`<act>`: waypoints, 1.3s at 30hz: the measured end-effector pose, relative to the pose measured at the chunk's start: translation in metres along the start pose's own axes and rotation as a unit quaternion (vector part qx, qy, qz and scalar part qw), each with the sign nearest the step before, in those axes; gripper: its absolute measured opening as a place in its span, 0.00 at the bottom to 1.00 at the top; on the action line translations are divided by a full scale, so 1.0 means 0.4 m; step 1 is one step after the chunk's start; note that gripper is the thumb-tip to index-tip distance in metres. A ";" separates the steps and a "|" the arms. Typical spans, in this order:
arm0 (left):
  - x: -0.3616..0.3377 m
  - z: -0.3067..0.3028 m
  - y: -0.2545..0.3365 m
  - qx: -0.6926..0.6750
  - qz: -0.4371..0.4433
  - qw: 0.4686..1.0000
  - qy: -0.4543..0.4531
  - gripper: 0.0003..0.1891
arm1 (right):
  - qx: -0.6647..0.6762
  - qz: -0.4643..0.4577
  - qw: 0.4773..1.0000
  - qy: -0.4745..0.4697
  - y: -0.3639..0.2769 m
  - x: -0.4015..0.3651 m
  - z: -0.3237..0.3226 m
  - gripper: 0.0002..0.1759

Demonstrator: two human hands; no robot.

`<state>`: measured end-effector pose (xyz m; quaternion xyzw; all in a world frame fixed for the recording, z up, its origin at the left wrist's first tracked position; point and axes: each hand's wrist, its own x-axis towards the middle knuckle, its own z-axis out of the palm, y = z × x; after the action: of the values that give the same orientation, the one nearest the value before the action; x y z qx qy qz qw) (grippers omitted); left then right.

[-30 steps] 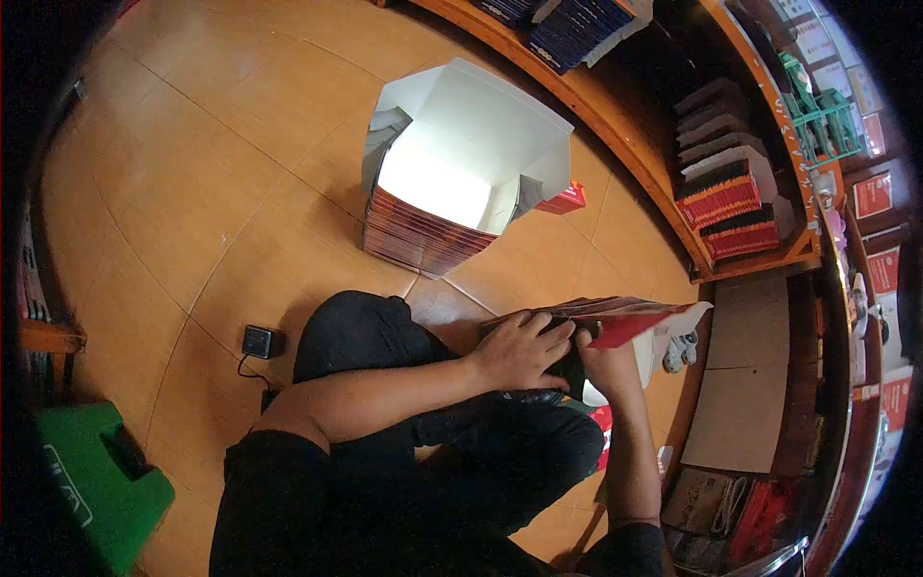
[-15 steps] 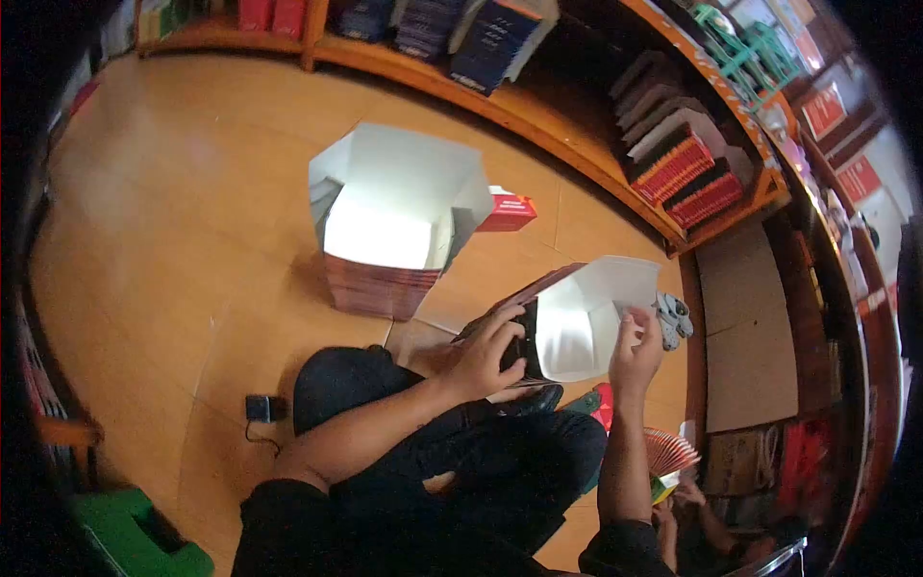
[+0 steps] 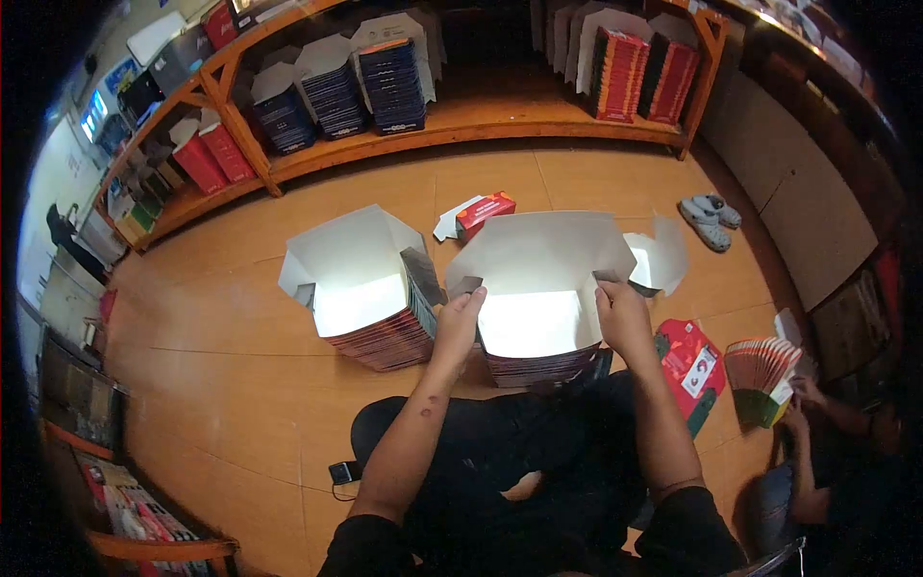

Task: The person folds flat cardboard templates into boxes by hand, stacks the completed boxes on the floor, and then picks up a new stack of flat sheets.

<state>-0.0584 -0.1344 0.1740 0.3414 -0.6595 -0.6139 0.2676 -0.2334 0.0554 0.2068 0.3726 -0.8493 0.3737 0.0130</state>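
In front of my crossed legs stands a stack of nested cardboard boxes (image 3: 540, 325), white inside, its top flap raised at the back. My left hand (image 3: 461, 315) grips the left side flap of this stack. On the opposite side, my right hand (image 3: 621, 313) has its fingers closed round the right flap. A second nested stack (image 3: 370, 306) rests on the floor to the left. Behind the held stack lies a small red box (image 3: 486, 212) with a white flap. Another white open carton (image 3: 659, 258) sits behind my right hand.
A wooden shelf (image 3: 481, 125) with blue and red stacks spans the back. Grey clogs (image 3: 710, 221) lie at the right. Near a red flat carton (image 3: 690, 370), another person's hands (image 3: 803, 399) hold fanned cartons (image 3: 760, 370). A small black device (image 3: 343, 472) lies by my left knee.
The view has turned and levelled. The box stack, tilted between my hands before, now stands upright before me, and both hands have moved to its side flaps, my right hand closing on one.
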 end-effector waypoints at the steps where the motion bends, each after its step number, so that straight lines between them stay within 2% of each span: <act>1: 0.002 0.006 0.006 -0.125 -0.052 0.991 0.003 0.21 | -0.004 0.006 1.000 0.005 0.004 -0.001 0.005 0.15; 4: 0.047 -0.010 -0.076 -0.072 -0.011 0.997 -0.010 0.20 | -0.001 -0.016 1.000 0.008 0.025 0.000 0.019 0.15; 5: 0.042 -0.011 -0.070 -0.059 -0.009 0.998 -0.018 0.20 | 0.008 -0.006 1.000 0.017 0.032 -0.004 0.021 0.15; 7: 0.025 -0.009 -0.053 0.002 0.017 1.000 0.007 0.19 | 0.094 -0.062 0.993 0.031 0.049 -0.005 0.020 0.16; 8: 0.007 0.001 -0.033 0.014 0.023 1.000 -0.003 0.19 | 0.100 -0.054 0.993 0.043 0.064 -0.007 0.011 0.16; 10: -0.028 0.016 -0.006 -0.102 0.027 0.994 0.035 0.16 | 0.230 0.089 0.969 -0.020 0.108 -0.012 -0.009 0.19; 11: -0.034 0.004 -0.021 -0.092 0.030 0.995 0.030 0.16 | 0.331 0.208 0.920 -0.034 0.138 -0.007 -0.013 0.22; 12: -0.041 -0.012 -0.039 -0.027 0.046 0.998 0.019 0.16 | 0.337 0.211 0.917 -0.033 0.176 0.010 -0.006 0.22; 13: -0.042 -0.021 -0.052 0.035 0.063 0.997 0.010 0.17 | 0.318 0.234 0.919 -0.017 0.224 0.046 0.013 0.20; 15: -0.045 -0.021 -0.055 0.038 0.063 0.997 0.020 0.18 | 0.298 0.257 0.919 -0.003 0.340 0.136 0.083 0.18; 16: -0.048 -0.020 -0.057 0.038 0.065 0.997 0.028 0.19 | 0.197 0.208 0.956 0.059 0.411 0.197 0.149 0.18; 17: -0.048 -0.024 -0.071 0.058 0.084 0.994 0.036 0.18 | 0.092 0.154 0.976 0.122 0.482 0.241 0.211 0.21; 18: -0.052 -0.020 -0.067 0.059 0.090 0.994 0.036 0.18 | 0.095 0.151 0.976 0.127 0.551 0.268 0.267 0.21; 19: -0.062 -0.014 -0.055 0.071 0.103 0.991 0.053 0.17 | -0.070 0.095 0.972 0.203 0.622 0.287 0.322 0.25; 20: -0.067 -0.011 -0.052 0.084 0.118 0.987 0.072 0.17 | -0.231 0.037 0.933 0.274 0.686 0.302 0.367 0.30; 21: -0.069 -0.013 -0.059 0.095 0.138 0.982 0.089 0.17 | -0.221 0.079 0.946 0.225 0.740 0.295 0.405 0.36; 22: -0.078 -0.009 -0.054 0.103 0.157 0.978 0.094 0.16 | -0.203 0.207 0.953 0.094 0.722 0.303 0.388 0.36; 23: -0.081 -0.012 -0.060 0.102 0.163 0.978 0.088 0.15 | -0.179 0.323 0.928 -0.049 0.699 0.298 0.367 0.35; 25: -0.101 -0.005 -0.047 0.086 0.157 0.980 0.085 0.14 | -0.213 0.301 0.924 -0.100 0.686 0.257 0.355 0.25; 26: -0.113 0.001 -0.036 0.066 0.122 0.986 0.088 0.14 | -0.215 0.293 0.926 -0.105 0.711 0.246 0.371 0.25; 29: -0.122 0.017 -0.044 0.034 0.145 0.983 0.103 0.13 | -0.228 0.241 0.936 -0.117 0.733 0.214 0.332 0.12; 30: -0.125 0.022 -0.041 0.057 0.213 0.969 0.114 0.13 | -0.241 0.237 0.934 -0.115 0.728 0.219 0.304 0.12; 31: -0.130 0.026 -0.037 0.079 0.277 0.949 0.130 0.13 | -0.185 0.204 0.960 -0.050 0.709 0.221 0.264 0.12; 32: -0.131 0.028 -0.040 0.064 0.270 0.950 0.140 0.13 | -0.128 0.167 0.978 0.010 0.670 0.221 0.214 0.13; 33: -0.132 0.029 -0.045 0.085 0.315 0.935 0.138 0.12 | -0.068 0.150 0.986 0.031 0.610 0.222 0.151 0.14; 34: -0.130 0.030 -0.047 0.106 0.360 0.917 0.140 0.12 | 0.003 0.087 0.992 0.086 0.549 0.204 0.094 0.15; 36: -0.138 0.036 -0.024 0.103 0.343 0.919 0.163 0.11 | 0.141 -0.070 0.972 0.175 0.379 0.145 -0.014 0.18; 38: -0.136 0.034 -0.024 0.109 0.357 0.922 0.102 0.11 | 0.176 -0.105 0.967 0.151 0.236 0.059 -0.103 0.17; 39: -0.136 0.033 -0.020 0.131 0.374 0.912 0.107 0.10 | 0.196 -0.119 0.964 0.131 0.179 0.017 -0.127 0.17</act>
<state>-0.0338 -0.0839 0.1684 0.1653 -0.7808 -0.3373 0.4993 -0.2973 0.1158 0.2008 0.4136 -0.6999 0.5744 0.0953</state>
